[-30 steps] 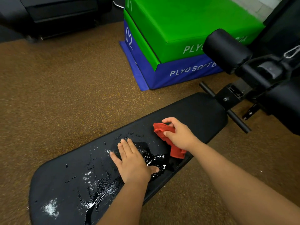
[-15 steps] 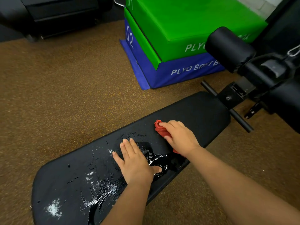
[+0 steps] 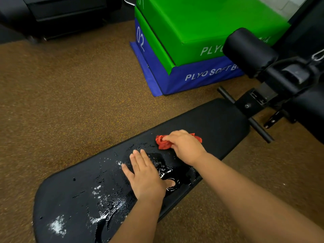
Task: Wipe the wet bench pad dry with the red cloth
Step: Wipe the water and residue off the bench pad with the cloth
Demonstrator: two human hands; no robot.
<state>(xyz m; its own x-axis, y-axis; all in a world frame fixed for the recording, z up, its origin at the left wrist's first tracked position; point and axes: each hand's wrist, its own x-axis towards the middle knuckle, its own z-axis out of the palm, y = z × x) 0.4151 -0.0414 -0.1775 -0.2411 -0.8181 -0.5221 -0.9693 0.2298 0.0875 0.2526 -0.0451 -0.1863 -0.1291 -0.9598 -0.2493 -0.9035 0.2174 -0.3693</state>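
A long black bench pad (image 3: 219,120) runs from lower left to upper right. Water pools and droplets cover its near and middle part. My right hand (image 3: 185,146) grips the bunched red cloth (image 3: 163,142) and presses it on the pad near the far edge, just beyond the wet patch. Red fabric also shows behind the knuckles. My left hand (image 3: 145,174) lies flat on the pad with fingers straight, its thumb in the puddle.
A green and blue stack of soft plyo boxes (image 3: 192,41) stands on the brown speckled floor (image 3: 70,93) beyond the pad. The bench's black frame, crossbar and roller pad (image 3: 250,51) rise at the right. Dark equipment sits at the top left.
My right hand has slid the red cloth from the pad's near edge toward its far edge and bunched it tighter. The left hand has stayed flat in place.
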